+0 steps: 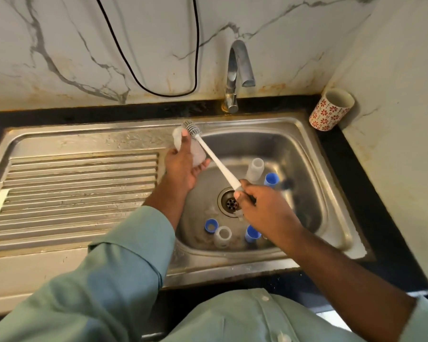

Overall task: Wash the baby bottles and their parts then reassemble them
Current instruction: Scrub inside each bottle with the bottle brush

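Setting identified as a home kitchen. A stainless steel sink (304, 134) with ribbed drainboard (79, 183) is set into a dark countertop (371, 193); tap (235, 77) upper centre, marble-patterned wall (109, 45) behind, patterned cup (331, 111) at right.

A pale green button-up shirt (245, 317), its long sleeves (124, 262) rolled above the wrists.

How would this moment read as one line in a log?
left hand: holds clear plastic bottle | right hand: grips white long-handled brush | brush head at bottle mouth | steel sink: blue parts waiting
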The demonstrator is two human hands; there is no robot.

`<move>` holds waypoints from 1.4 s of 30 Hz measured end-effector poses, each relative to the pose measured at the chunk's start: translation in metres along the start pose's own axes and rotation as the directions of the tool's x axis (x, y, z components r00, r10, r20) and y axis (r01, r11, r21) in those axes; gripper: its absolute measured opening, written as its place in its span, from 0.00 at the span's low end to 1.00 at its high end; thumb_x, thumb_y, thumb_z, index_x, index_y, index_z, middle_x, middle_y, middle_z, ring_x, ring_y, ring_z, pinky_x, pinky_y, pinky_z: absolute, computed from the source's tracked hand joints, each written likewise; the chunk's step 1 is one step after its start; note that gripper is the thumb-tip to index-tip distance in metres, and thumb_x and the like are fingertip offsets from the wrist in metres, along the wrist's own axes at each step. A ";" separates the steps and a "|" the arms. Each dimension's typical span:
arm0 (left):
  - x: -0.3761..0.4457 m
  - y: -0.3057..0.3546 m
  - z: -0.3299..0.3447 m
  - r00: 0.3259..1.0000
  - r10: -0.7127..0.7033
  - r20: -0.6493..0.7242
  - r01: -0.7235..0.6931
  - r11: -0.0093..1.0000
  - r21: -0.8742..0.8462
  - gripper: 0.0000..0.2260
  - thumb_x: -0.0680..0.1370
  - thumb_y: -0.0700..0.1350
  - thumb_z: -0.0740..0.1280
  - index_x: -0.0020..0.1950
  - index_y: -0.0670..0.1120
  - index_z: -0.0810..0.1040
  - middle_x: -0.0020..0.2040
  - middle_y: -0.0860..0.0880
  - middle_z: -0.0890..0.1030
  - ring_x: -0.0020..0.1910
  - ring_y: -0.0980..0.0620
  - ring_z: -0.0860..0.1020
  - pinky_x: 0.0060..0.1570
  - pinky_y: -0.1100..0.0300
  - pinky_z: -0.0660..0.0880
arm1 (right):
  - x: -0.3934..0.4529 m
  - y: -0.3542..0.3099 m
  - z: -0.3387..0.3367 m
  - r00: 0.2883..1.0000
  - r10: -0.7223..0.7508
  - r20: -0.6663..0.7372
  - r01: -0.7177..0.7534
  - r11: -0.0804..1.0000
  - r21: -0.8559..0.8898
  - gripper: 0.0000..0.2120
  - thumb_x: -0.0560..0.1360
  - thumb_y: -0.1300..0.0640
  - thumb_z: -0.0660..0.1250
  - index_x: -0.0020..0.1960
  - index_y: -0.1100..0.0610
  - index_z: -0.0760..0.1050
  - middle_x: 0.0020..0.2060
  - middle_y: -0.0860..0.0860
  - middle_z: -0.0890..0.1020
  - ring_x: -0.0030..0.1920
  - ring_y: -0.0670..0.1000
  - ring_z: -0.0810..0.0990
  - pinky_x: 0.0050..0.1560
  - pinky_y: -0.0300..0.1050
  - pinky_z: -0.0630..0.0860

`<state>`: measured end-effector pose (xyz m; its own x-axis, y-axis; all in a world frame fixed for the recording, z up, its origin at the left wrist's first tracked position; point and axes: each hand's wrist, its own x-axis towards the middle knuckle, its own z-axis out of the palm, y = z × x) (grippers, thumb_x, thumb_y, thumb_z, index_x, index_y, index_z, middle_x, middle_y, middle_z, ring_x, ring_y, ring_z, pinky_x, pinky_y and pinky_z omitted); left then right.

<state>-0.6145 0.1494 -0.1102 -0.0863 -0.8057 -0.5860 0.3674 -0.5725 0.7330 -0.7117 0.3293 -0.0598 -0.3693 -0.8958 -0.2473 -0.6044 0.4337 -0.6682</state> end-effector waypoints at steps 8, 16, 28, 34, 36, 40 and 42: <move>0.007 0.008 -0.009 0.999 -0.035 0.018 0.036 0.994 -0.105 0.28 0.72 0.53 0.75 0.66 0.44 0.70 0.59 0.42 0.77 0.55 0.40 0.79 0.37 0.49 0.82 | -0.008 0.006 0.003 1.000 0.020 0.012 -0.021 0.999 0.049 0.13 0.81 0.50 0.60 0.62 0.52 0.77 0.31 0.47 0.77 0.31 0.44 0.78 0.35 0.40 0.79; 0.010 0.008 -0.014 0.995 0.006 -0.098 -0.005 1.000 0.017 0.22 0.75 0.55 0.73 0.63 0.45 0.73 0.57 0.42 0.78 0.52 0.43 0.79 0.36 0.54 0.81 | -0.010 0.004 0.006 0.994 0.058 0.088 -0.065 0.995 0.081 0.13 0.81 0.49 0.61 0.58 0.54 0.79 0.29 0.46 0.75 0.27 0.43 0.72 0.28 0.44 0.75; -0.003 -0.002 -0.001 0.999 -0.037 0.001 0.037 0.997 0.069 0.16 0.78 0.55 0.69 0.59 0.47 0.72 0.54 0.43 0.77 0.52 0.43 0.79 0.42 0.52 0.80 | 0.007 -0.004 0.002 0.994 0.104 0.026 -0.107 0.979 0.171 0.17 0.82 0.48 0.59 0.66 0.53 0.75 0.28 0.46 0.74 0.24 0.41 0.69 0.25 0.35 0.70; 0.008 0.008 -0.007 0.999 0.010 -0.035 -0.014 0.993 -0.118 0.21 0.79 0.56 0.67 0.64 0.43 0.73 0.56 0.40 0.80 0.46 0.46 0.81 0.37 0.53 0.80 | -0.010 -0.006 -0.001 0.998 0.008 0.070 -0.017 0.993 0.119 0.15 0.81 0.50 0.60 0.65 0.52 0.76 0.28 0.46 0.74 0.23 0.38 0.71 0.26 0.32 0.67; -0.001 0.000 -0.001 1.000 0.012 0.013 -0.012 1.000 0.011 0.19 0.78 0.56 0.69 0.61 0.44 0.74 0.54 0.41 0.79 0.49 0.45 0.80 0.43 0.51 0.81 | 0.005 -0.009 -0.002 0.998 0.063 0.017 -0.065 0.987 0.145 0.18 0.82 0.49 0.60 0.70 0.51 0.71 0.30 0.46 0.75 0.23 0.37 0.70 0.25 0.30 0.66; 0.010 0.016 -0.006 0.998 0.009 -0.061 -0.019 0.988 -0.155 0.24 0.74 0.56 0.73 0.63 0.43 0.74 0.55 0.41 0.80 0.49 0.44 0.82 0.45 0.49 0.83 | -0.009 -0.007 -0.002 0.998 0.011 0.062 -0.018 0.992 0.125 0.16 0.82 0.50 0.60 0.67 0.51 0.75 0.27 0.43 0.74 0.24 0.38 0.70 0.27 0.32 0.68; 0.015 0.023 -0.011 0.998 0.033 -0.061 -0.043 0.984 -0.171 0.24 0.74 0.54 0.74 0.63 0.43 0.73 0.54 0.42 0.80 0.46 0.45 0.82 0.46 0.48 0.82 | -0.021 -0.007 -0.003 0.995 0.009 0.095 -0.022 0.990 0.141 0.14 0.81 0.50 0.60 0.65 0.51 0.76 0.25 0.41 0.74 0.25 0.38 0.71 0.27 0.32 0.68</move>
<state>-0.5970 0.1258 -0.1057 -0.0179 -0.8135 -0.5813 0.5241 -0.5028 0.6874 -0.7017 0.3455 -0.0474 -0.3061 -0.8971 -0.3185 -0.4909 0.4354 -0.7546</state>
